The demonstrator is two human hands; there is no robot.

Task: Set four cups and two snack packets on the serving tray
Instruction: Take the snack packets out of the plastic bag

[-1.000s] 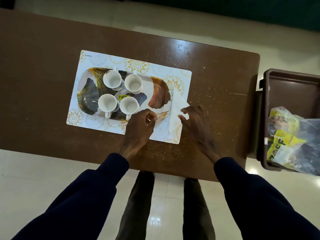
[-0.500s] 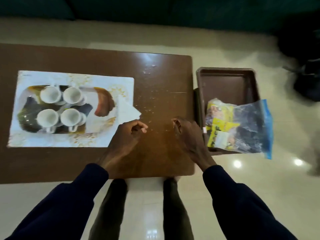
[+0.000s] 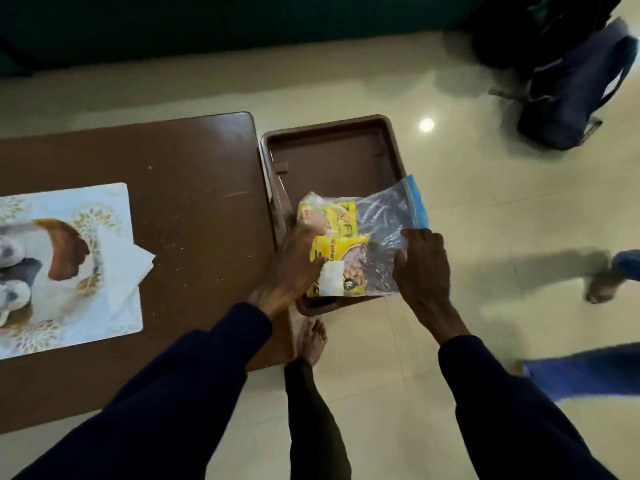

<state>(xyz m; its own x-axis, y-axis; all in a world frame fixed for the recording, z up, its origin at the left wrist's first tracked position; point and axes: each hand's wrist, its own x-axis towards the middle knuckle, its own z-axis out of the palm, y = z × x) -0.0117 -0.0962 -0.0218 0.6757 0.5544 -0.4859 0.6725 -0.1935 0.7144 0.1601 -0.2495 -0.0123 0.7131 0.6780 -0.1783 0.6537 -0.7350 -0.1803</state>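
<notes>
Whereas half a second earlier both hands hung over the counter [image 3: 180,174] short of the brown bin [image 3: 329,157], the left hand [image 3: 298,261] now lies on the left edge of two yellow snack packets [image 3: 341,251], its grip not discernible. The right hand [image 3: 424,268] curls its fingers onto the clear, blue-edged zip bag [image 3: 391,216] against them, all inside the bin just off the counter's end. Dark lettering on the packets and a white label on the nearer one are too blurred to read; the view has swung right, so the serving tray [image 3: 67,251] on its placemat [image 3: 117,313] is cut off at the left edge, with two cups [image 3: 12,249] partly visible and a napkin [image 3: 121,261] beside it.
</notes>
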